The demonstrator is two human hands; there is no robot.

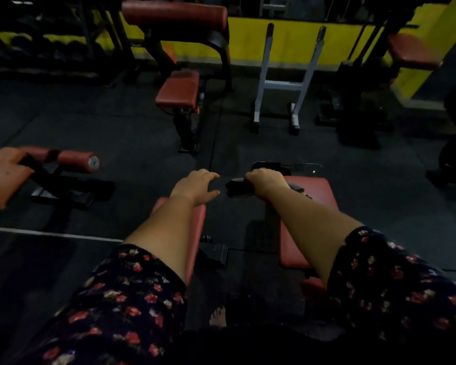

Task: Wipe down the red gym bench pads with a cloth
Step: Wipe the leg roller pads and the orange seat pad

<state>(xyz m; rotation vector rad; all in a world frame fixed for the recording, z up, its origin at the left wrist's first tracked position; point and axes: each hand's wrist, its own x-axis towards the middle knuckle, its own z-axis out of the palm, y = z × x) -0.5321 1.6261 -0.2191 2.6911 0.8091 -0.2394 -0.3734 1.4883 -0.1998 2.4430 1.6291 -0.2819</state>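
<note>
Two red bench pads lie below me: a narrow left pad [198, 222] largely under my left forearm, and a wider right pad [311, 206]. My right hand [265, 181] is closed on a dark cloth [237, 187] at the right pad's far left corner. The cloth sticks out to the left past the pad's edge. My left hand [195, 185] hovers beyond the far end of the left pad, fingers loosely spread, holding nothing. Both forearms reach forward from floral sleeves.
Dark rubber floor runs between the pads. A black metal bracket [213, 254] sits between them. A red roller pad [77, 160] and wet red pad [3, 177] are at left. A red preacher bench [178, 90], white rack [282, 83] and yellow wall lie ahead.
</note>
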